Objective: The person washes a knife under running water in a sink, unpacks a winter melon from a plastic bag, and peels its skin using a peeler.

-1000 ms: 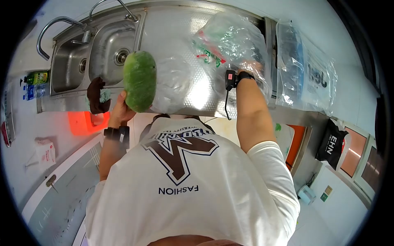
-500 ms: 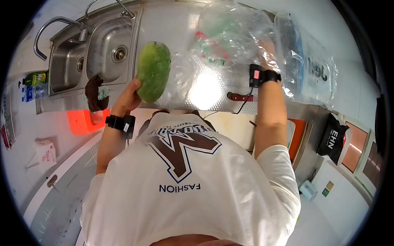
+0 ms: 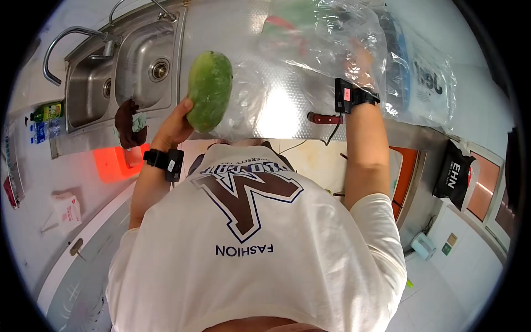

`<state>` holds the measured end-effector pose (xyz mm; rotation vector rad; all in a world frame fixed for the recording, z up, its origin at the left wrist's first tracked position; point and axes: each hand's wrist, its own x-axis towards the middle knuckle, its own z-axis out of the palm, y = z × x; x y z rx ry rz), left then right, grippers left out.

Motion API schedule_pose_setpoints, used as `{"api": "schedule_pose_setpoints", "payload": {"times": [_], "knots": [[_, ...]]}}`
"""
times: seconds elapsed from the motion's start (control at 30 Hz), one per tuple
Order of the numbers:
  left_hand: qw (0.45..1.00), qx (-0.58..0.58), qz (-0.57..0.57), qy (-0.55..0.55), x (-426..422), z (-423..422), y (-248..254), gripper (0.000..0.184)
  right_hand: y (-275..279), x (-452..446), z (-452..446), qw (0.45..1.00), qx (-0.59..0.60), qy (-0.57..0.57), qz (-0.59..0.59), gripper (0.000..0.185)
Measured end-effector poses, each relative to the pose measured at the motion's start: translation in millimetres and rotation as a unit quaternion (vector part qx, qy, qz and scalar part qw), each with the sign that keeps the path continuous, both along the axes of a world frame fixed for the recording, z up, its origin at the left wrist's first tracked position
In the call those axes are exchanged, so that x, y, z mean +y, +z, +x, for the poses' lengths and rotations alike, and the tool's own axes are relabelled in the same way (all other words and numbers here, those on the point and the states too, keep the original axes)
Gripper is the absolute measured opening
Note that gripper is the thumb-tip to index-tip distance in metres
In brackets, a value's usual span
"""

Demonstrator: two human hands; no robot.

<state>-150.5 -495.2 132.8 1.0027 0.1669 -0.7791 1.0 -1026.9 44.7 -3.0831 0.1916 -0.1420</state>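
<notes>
A long green melon (image 3: 210, 91) is held upright by my left hand (image 3: 178, 120), whose fingers wrap round its lower left side. My right hand (image 3: 360, 65) is inside or behind a clear plastic bag (image 3: 315, 41) with red and green print; its fingers are closed on the film, though the plastic partly hides them. Just below the right wrist lies a knife with a dark red handle (image 3: 325, 118), its blade not visible. More crumpled clear plastic (image 3: 243, 99) lies on the steel counter (image 3: 221, 22), beside the melon.
At the left is a double steel sink (image 3: 146, 66) with taps (image 3: 77, 32). A brown cloth (image 3: 128, 124) hangs at the counter's front edge above an orange bin (image 3: 116, 163). Bottles (image 3: 47, 112) stand far left. A plastic-wrapped package (image 3: 423, 83) lies at the right.
My left hand has carried the melon to the right. My right hand has moved right and up, pulling the bag away from the front edge and uncovering the knife handle.
</notes>
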Motion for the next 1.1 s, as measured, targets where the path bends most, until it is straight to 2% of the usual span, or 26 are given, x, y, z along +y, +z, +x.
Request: {"api": "schedule_pose_setpoints", "payload": {"times": [0.03,0.1,0.17,0.2,0.3,0.37,0.4,0.47,0.63,0.67,0.73,0.77,0.83,0.87,0.93,1.0,1.03,1.07,1.1], "knots": [[1.000,-0.001,-0.001,0.000,0.5,-1.0,-0.9,0.093,30.3,18.4,-20.8,0.983,-0.038,-0.028,0.179,0.035],[1.000,0.005,0.000,0.009,3.2,-3.8,-3.3,0.094,37.8,21.1,-20.9,0.931,-0.076,-0.049,0.353,0.034],[1.000,0.001,0.007,0.010,3.2,-5.1,2.0,0.095,29.6,-1.9,10.1,0.884,-0.111,-0.070,0.449,0.033],[1.000,0.000,0.013,0.005,3.0,-8.1,3.6,0.095,43.6,-5.1,17.3,0.849,-0.119,-0.108,0.504,0.032],[1.000,-0.003,-0.007,-0.002,4.8,-10.1,-1.0,0.095,70.3,1.7,33.1,0.709,-0.150,-0.232,0.649,0.029],[1.000,-0.009,-0.011,-0.001,5.5,-10.7,-6.0,0.094,61.3,21.0,25.2,0.623,-0.187,-0.286,0.704,0.027],[1.000,-0.008,-0.015,-0.002,5.8,-12.4,-8.2,0.093,52.7,35.4,18.3,0.596,-0.198,-0.299,0.718,0.027],[1.000,-0.007,-0.019,-0.007,7.6,-13.4,-9.0,0.093,45.3,65.4,4.7,0.598,-0.192,-0.311,0.713,0.027],[1.000,0.009,-0.002,-0.008,9.6,-19.8,-3.0,0.090,89.9,97.2,-11.1,0.729,-0.074,-0.312,0.605,0.021],[1.000,0.007,-0.005,-0.001,9.3,-19.5,-3.8,0.089,87.2,92.0,-9.1,0.729,-0.073,-0.311,0.605,0.021],[1.000,0.005,-0.009,0.011,6.2,-18.2,-5.8,0.088,81.0,74.3,-4.2,0.633,-0.051,-0.303,0.711,0.021],[1.000,-0.001,-0.022,0.008,5.2,-16.3,-7.4,0.086,75.8,72.9,-6.0,0.636,-0.050,-0.300,0.709,0.021],[0.999,-0.009,-0.037,0.009,3.2,-12.9,-9.2,0.085,74.4,75.4,-20.2,0.415,-0.131,-0.377,0.818,0.019],[0.999,-0.005,-0.046,0.004,2.5,-10.2,-10.2,0.081,72.1,82.1,-28.6,0.417,-0.130,-0.373,0.818,0.019],[0.998,0.000,-0.057,0.003,-0.6,-7.0,-10.8,0.078,74.0,119.3,-60.9,0.512,-0.020,-0.268,0.816,0.019],[0.999,-0.034,0.037,-0.002,-7.2,-0.3,-7.5,0.073,82.5,148.1,-96.5,0.555,0.097,-0.229,0.794,0.019],[0.999,-0.034,0.036,-0.001,-13.6,5.2,-1.4,0.073,88.4,164.9,-111.1,0.604,0.136,-0.221,0.753,0.020],[0.992,-0.072,0.099,-0.028,-21.3,11.9,7.3,0.073,94.1,180.3,-123.9,0.650,0.174,-0.213,0.708,0.020],[0.979,-0.110,0.160,-0.055,-26.3,18.4,10.7,0.073,95.9,190.2,-134.2,0.669,0.214,-0.192,0.686,0.022]]}}
